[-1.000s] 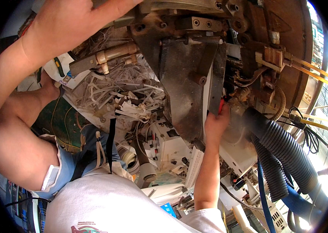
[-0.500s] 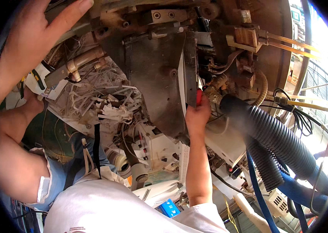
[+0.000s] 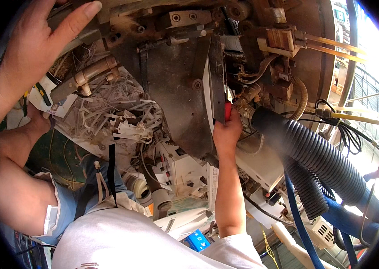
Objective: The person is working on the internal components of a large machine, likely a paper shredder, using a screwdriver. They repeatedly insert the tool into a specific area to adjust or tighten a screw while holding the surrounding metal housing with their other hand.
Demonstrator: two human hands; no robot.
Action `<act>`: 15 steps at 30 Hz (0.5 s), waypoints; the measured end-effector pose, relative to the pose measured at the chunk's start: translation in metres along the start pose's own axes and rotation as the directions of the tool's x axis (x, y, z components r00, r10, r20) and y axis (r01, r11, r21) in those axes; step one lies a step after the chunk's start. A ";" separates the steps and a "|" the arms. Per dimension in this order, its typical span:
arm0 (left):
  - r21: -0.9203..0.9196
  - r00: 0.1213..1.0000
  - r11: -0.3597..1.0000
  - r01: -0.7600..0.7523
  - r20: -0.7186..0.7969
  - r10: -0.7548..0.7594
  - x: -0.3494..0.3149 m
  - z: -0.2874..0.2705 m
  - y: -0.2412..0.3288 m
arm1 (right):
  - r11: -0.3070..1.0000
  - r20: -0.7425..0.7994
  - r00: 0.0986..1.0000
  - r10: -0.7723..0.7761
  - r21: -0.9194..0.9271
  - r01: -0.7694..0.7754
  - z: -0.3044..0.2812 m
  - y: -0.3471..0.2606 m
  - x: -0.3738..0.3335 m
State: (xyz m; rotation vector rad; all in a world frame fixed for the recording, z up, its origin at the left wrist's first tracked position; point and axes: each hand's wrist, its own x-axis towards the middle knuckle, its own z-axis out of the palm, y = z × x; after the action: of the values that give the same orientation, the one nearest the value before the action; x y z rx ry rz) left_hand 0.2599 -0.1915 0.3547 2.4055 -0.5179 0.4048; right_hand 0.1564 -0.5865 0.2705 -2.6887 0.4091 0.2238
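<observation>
My right hand [image 3: 226, 133] is closed around a red handle [image 3: 228, 110], beside the right edge of a dark metal plate [image 3: 176, 85] on a machine. What the handle belongs to is hidden behind the hand and the plate edge. A narrow white strip [image 3: 208, 92] shows along that edge. At the upper left, my left hand [image 3: 30, 42] has its thumb spread away from the other fingers, beside the machine's upper frame [image 3: 104, 22]. Some of its fingertips run out of the picture, and nothing shows in its grip.
Ribbed black hoses [image 3: 321, 143] run down to the right of my right hand. Brass fittings [image 3: 245, 107] sit close beside it. White strip scraps [image 3: 104, 116] pile up left of the plate, under a pipe [image 3: 93, 74]. A blue box [image 3: 197, 241] lies low in the middle.
The view has shifted slightly, so the machine sits a little further left. Both hands keep nearly the same places, the right one still on the red handle.
</observation>
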 end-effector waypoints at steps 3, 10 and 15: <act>0.004 1.000 1.000 0.004 0.005 -0.004 0.000 0.000 -0.001 | 1.000 -0.008 1.000 -0.003 -0.025 0.003 -0.002 -0.006 -0.001; 0.011 1.000 1.000 0.013 0.010 -0.013 -0.014 -0.002 -0.019 | 0.996 -0.006 0.999 -0.047 -0.073 0.046 -0.001 0.001 -0.002; 0.019 1.000 1.000 0.019 0.017 -0.020 -0.017 -0.003 -0.023 | 0.998 -0.012 0.998 -0.055 -0.044 0.055 -0.001 -0.002 -0.001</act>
State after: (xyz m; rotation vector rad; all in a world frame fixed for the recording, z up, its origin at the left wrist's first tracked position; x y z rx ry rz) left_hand 0.2548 -0.1683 0.3384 2.4319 -0.5002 0.3823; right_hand 0.1563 -0.5849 0.2724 -2.7417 0.3374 0.2020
